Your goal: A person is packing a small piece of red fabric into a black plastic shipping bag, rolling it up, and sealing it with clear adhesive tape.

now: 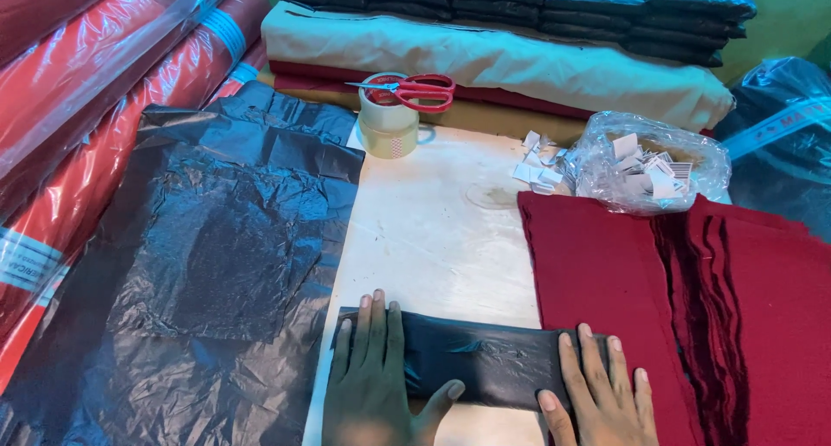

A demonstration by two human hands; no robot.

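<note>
A textile packing workshop: wrapped red fabric rolls [104, 74] at left, folded cloth bolts [493, 61] and stacked black parcels [519, 0] far, maroon cloth pieces [692, 290] at right, black plastic bags [199, 264], packing tape [389, 121], scissors [411, 89], a bag of paper labels [649, 162].

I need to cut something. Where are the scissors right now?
The red-handled scissors lie on top of the tape roll at the far edge of the white table, in front of the folded cream cloth.
</note>
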